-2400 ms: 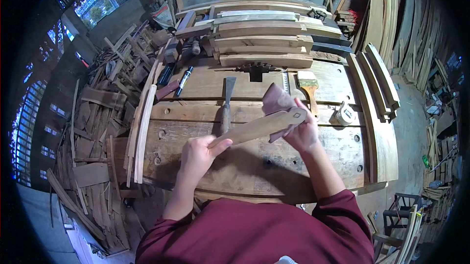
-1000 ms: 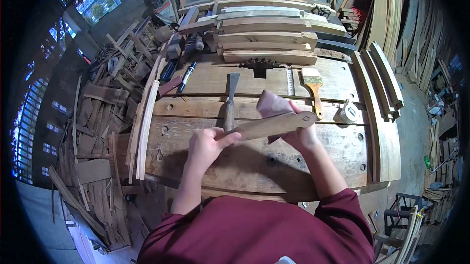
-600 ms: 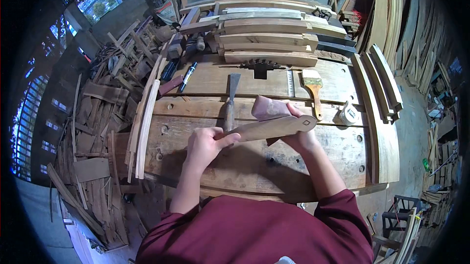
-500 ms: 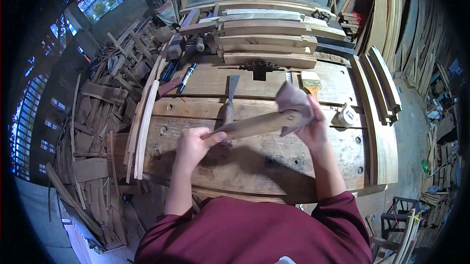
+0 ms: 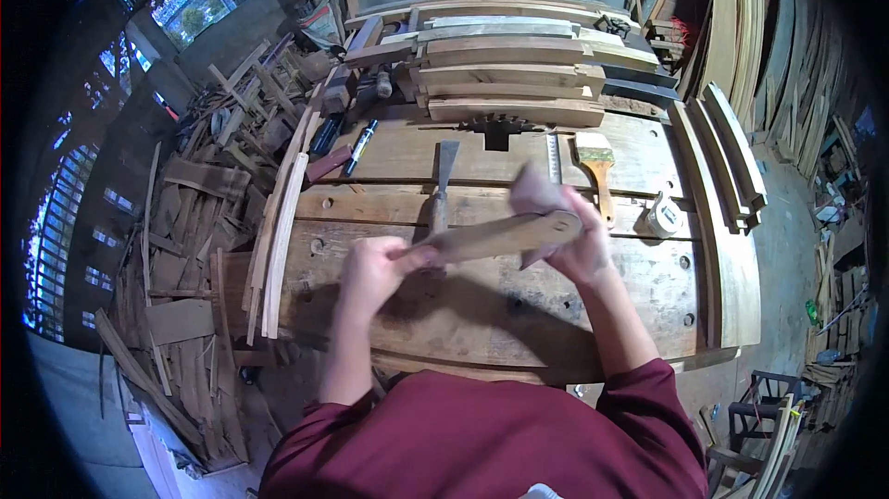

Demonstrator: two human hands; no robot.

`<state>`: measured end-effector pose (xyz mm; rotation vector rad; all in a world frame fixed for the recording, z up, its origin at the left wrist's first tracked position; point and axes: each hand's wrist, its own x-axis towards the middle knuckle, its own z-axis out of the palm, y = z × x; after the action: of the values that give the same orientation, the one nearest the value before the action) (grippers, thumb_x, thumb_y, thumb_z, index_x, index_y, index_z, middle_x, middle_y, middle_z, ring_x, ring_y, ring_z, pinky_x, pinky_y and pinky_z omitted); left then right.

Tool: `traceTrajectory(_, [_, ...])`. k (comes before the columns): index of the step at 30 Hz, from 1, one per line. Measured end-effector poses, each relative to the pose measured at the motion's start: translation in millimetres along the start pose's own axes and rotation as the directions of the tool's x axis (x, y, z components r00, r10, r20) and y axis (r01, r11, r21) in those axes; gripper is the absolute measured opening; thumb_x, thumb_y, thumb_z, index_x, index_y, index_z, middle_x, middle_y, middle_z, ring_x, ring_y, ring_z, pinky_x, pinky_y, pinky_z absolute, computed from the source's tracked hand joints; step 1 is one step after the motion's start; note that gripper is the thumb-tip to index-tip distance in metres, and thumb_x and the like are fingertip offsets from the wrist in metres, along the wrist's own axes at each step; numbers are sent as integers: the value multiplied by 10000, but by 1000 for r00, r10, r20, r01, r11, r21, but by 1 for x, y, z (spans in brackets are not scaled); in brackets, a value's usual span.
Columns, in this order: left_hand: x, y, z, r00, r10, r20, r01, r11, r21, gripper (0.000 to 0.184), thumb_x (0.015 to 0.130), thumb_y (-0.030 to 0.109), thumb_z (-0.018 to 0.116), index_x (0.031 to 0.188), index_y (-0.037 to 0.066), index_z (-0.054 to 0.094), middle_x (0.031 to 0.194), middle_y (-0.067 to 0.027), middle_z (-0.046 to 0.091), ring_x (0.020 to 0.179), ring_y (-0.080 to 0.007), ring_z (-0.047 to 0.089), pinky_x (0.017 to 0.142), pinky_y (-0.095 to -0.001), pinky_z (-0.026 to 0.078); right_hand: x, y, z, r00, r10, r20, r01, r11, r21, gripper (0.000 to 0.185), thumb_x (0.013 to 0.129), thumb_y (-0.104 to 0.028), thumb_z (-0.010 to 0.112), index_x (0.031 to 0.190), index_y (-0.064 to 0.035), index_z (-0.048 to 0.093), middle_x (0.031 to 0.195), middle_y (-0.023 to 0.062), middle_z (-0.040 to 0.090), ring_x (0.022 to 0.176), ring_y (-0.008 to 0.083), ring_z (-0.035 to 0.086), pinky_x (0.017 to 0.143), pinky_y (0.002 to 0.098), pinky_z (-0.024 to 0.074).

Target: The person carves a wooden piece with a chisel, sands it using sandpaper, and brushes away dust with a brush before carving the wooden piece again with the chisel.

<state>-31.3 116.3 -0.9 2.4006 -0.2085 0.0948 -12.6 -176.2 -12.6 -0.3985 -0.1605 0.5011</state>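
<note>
A pale wooden piece (image 5: 491, 238) with a rounded right end hangs slightly tilted above the workbench (image 5: 417, 314). My left hand (image 5: 375, 269) is closed around its left end. My right hand (image 5: 587, 244) grips a folded brownish sheet, apparently sandpaper (image 5: 537, 192), wrapped about the piece near its right end. The sheet is blurred, and some of my right fingers are hidden behind it. Beneath the wooden piece lies a chisel (image 5: 442, 180), its blade pointing away from me and its handle partly covered.
A paintbrush (image 5: 597, 170), a tape measure (image 5: 664, 217) and a ruler (image 5: 554, 158) lie at the right. A marker pen (image 5: 361, 147) is at the left. A saw blade (image 5: 497, 124) pokes from the bench before stacked boards (image 5: 509, 78). Long boards (image 5: 282, 249) line the left edge.
The sheet has slid left along the wooden piece, so the rounded end now sticks out past it. My right hand has shifted left with it. The view has moved slightly.
</note>
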Motion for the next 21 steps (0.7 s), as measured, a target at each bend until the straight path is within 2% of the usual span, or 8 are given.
traceTrajectory(1, [-1,18,7,999,21,35,-21,1000,-6,616,711,635,653,571,38,600,448,-49,448,450,-121,451,457,-298,363,8,17,-9,961,126,-246,-137,990,-26,547,907,-425,474,1211,30,491,1156,175,571,1005,264,575,903,400,440])
traceTrajectory(2, [-6,33,16,997,-65,51,68,996,-59,590,690,634,672,624,49,647,462,-62,473,463,-135,485,473,-303,378,11,26,-13,951,308,-16,-307,951,30,539,891,-421,515,1203,19,501,1151,166,574,1019,246,562,908,378,431])
traceTrajectory(6, [-4,26,13,1000,-7,-6,7,999,-41,589,713,603,670,627,22,634,465,-86,473,446,-155,478,469,-319,376,0,-1,-23,979,-42,-200,4,983,-186,544,909,-417,474,1238,16,480,1191,169,559,1056,268,558,938,418,417])
traceTrajectory(8, [-2,10,-5,997,-77,-16,76,996,-50,602,728,586,662,561,14,577,450,-86,438,430,-149,425,439,-318,345,-3,-21,-1,976,-140,167,127,988,87,514,970,-364,305,1289,22,420,1259,201,511,1115,322,535,971,465,411])
traceTrajectory(12, [-3,26,0,995,60,-77,-61,998,-2,570,705,593,676,588,39,617,436,-86,406,419,-152,422,447,-329,356,2,5,-22,958,11,286,-76,973,217,562,936,-435,384,1267,16,445,1264,206,508,1114,296,535,997,432,387])
traceTrajectory(13, [-5,41,5,998,61,-35,-60,997,39,541,702,586,686,604,56,637,451,-105,435,419,-177,447,454,-336,364,7,15,-23,963,228,-144,-236,971,-41,582,904,-449,453,1257,13,457,1225,193,539,1079,295,551,984,399,400])
traceTrajectory(16, [-5,40,14,997,72,-29,-71,997,26,552,700,585,692,603,46,626,462,-125,440,418,-196,456,450,-337,360,0,10,-2,964,134,-229,-177,968,-178,592,900,-429,470,1253,45,443,1187,218,554,1045,319,568,972,416,414])
traceTrajectory(21, [-3,16,-10,998,-26,-57,32,994,104,625,724,598,657,548,10,535,463,-139,405,413,-201,405,435,-342,354,-4,-15,8,989,-136,51,137,991,-2,526,923,-384,432,1228,44,461,1151,222,565,1027,350,578,910,486,459])
